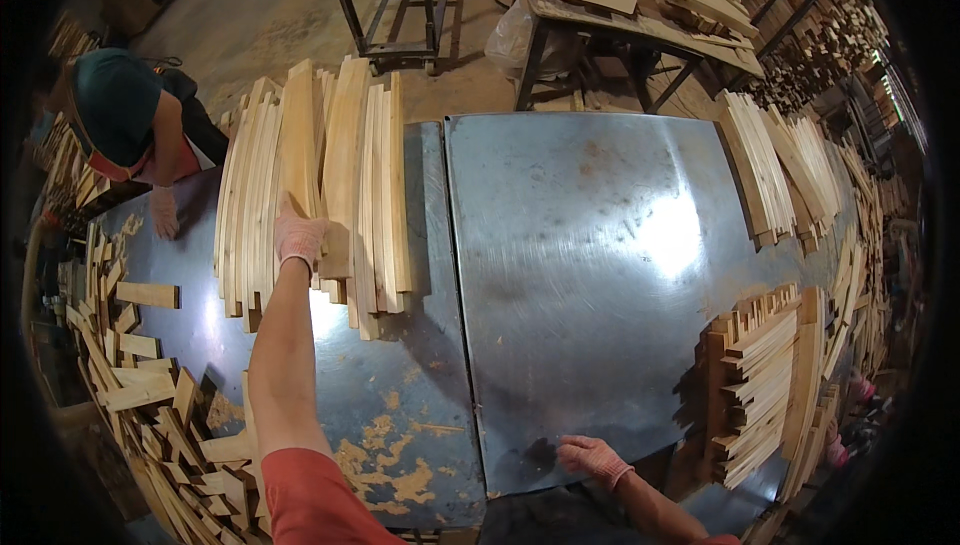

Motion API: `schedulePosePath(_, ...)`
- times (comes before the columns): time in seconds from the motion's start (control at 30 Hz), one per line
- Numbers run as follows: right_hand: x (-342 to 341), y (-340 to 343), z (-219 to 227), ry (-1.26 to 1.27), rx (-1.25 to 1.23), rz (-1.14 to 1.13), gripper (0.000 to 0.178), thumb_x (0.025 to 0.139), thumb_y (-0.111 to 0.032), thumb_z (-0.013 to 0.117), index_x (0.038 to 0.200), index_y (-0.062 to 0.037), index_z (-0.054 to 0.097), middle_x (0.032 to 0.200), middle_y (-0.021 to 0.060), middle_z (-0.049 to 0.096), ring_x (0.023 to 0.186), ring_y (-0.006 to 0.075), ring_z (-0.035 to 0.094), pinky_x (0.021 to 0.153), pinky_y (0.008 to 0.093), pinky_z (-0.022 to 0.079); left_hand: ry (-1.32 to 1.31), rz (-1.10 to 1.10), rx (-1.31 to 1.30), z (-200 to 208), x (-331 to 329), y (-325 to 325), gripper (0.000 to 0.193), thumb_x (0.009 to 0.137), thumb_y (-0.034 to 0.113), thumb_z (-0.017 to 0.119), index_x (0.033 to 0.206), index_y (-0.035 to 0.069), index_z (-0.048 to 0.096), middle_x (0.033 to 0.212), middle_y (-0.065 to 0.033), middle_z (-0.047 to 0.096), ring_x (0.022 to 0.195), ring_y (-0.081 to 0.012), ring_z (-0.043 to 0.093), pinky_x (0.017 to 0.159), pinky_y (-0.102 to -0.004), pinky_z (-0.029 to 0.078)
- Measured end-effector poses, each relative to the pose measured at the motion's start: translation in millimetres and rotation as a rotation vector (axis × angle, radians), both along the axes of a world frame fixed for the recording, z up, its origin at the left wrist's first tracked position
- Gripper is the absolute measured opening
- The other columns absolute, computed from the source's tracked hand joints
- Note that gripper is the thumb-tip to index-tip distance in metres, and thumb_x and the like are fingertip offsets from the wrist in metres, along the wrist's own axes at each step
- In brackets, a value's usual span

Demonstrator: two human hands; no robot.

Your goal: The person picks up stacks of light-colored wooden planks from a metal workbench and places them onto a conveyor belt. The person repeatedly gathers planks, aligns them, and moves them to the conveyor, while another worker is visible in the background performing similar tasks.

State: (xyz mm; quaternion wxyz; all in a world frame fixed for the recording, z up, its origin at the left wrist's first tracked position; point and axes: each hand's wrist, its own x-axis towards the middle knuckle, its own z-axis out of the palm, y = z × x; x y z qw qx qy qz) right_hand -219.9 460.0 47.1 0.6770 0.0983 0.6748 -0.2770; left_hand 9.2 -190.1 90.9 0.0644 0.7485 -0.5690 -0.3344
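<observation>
My left hand [300, 235], in a pale pink work glove, reaches over a row of long wooden strips [245, 205] laid side by side. Its fingers close on the near part of a wider wooden board [297, 135] that lies on top of the strips. Another wide board [345, 165] rests just to the right of that hand. My right hand [595, 459], gloved alike, hovers at the near edge of the metal table [570, 295]. Its fingers are loosely bent and a little apart, with nothing visible in them.
A co-worker [120, 110] leans in at the left, one gloved hand on the table. Offcuts [150, 385] pile up at the near left, beside sawdust [390, 465]. Strip stacks stand at the near right [765, 385] and far right [765, 170]. Behind is a cluttered workbench [590, 15].
</observation>
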Motion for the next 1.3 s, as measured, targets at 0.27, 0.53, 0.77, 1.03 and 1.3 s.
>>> schedulePosePath(0.27, 2, 12, -27, -0.095, -0.120, -0.043, 0.061, 0.104, -0.026, 0.076, 0.152, 0.0055, 0.057, 0.105, 0.0021, 0.067, 0.087, 0.0125, 0.058, 0.082, 0.0282, 0.051, -0.226, -0.226, -0.295, -32, -7, 51, 0.111, 0.077, 0.025, 0.087, 0.171, 0.018, 0.030, 0.141, -0.0298, 0.064, 0.133, -0.0419, 0.064, 0.114, -0.0463, 0.053)
schedulePosePath(0.53, 8, -18, 4, -0.022, -0.205, 0.072, 0.060, 0.104, -0.032, 0.076, 0.151, 0.0032, 0.060, 0.105, 0.0015, 0.065, 0.089, 0.0122, 0.057, 0.084, 0.0286, 0.051, 0.278, -0.168, -0.137, -4, 5, 69, 0.115, 0.080, 0.009, 0.085, 0.174, 0.012, 0.019, 0.133, -0.0264, 0.068, 0.120, -0.0371, 0.071, 0.103, -0.0453, 0.061)
schedulePosePath(0.77, 3, -28, -13, -0.064, -0.356, 0.136, 0.063, 0.103, -0.034, 0.075, 0.152, 0.0016, 0.059, 0.116, 0.0034, 0.070, 0.105, 0.0149, 0.064, 0.096, 0.0318, 0.054, 1.086, 0.068, 0.164, 28, 5, 227, 0.121, 0.073, 0.008, 0.090, 0.171, 0.000, 0.020, 0.132, -0.0235, 0.064, 0.102, -0.0332, 0.074, 0.072, -0.0375, 0.070)
schedulePosePath(1.03, -2, -114, 72, -0.146, -0.581, -0.181, 0.078, 0.102, -0.025, 0.074, 0.167, -0.0041, 0.038, 0.132, 0.0066, 0.065, 0.116, 0.0167, 0.062, 0.105, 0.0356, 0.052, 1.372, 0.072, 0.538, 34, -43, 475, 0.109, 0.075, 0.008, 0.088, 0.169, 0.008, 0.034, 0.142, -0.0103, 0.062, 0.124, -0.0230, 0.066, 0.100, -0.0374, 0.060)
schedulePosePath(1.3, -16, -28, 22, 0.000, -0.644, -0.215, 0.095, 0.088, -0.025, 0.086, 0.168, -0.0068, 0.038, 0.142, 0.0115, 0.063, 0.126, 0.0223, 0.061, 0.113, 0.0377, 0.050, 1.311, 0.100, 0.838, 19, -63, 585, 0.100, 0.083, 0.001, 0.081, 0.170, 0.012, 0.032, 0.138, -0.0084, 0.064, 0.118, -0.0230, 0.069, 0.098, -0.0391, 0.062)
